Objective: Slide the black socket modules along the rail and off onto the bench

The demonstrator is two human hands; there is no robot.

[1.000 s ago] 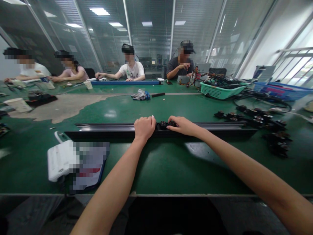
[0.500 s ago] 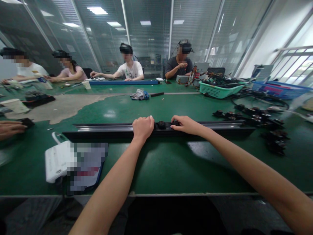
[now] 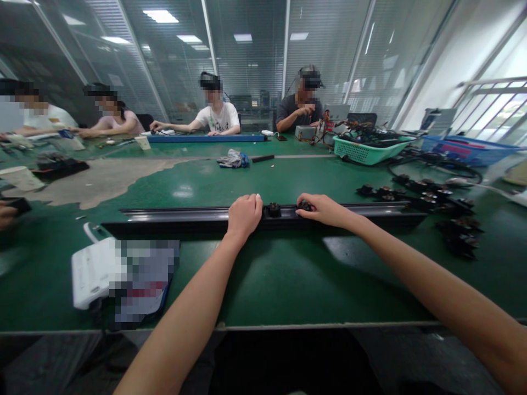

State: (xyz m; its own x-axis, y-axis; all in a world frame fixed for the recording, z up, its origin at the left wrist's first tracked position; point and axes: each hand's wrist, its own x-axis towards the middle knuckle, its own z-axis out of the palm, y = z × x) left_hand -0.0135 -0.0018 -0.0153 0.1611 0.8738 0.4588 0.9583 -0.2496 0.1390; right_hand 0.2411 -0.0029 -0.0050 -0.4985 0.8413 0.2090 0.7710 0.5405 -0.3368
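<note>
A long black rail (image 3: 173, 218) lies across the green table (image 3: 272, 274) in front of me. My left hand (image 3: 244, 215) is closed in a fist over the rail near its middle, gripping it. My right hand (image 3: 325, 209) rests on the rail to the right, its fingers pinched on a small black part (image 3: 305, 206) sitting in the rail's channel. Another small black part (image 3: 274, 209) sits in the channel between my two hands.
Several loose black parts (image 3: 428, 200) lie at the right. A green basket (image 3: 366, 149) of cables and a blue bin (image 3: 473, 149) stand behind them. A white device (image 3: 96, 269) lies at the near left. Several people sit at the far edge; another person's hand (image 3: 6, 211) shows at left.
My right hand has slid rightward along the rail with one black part, leaving a gap to the other part. My left hand has stayed on the rail.
</note>
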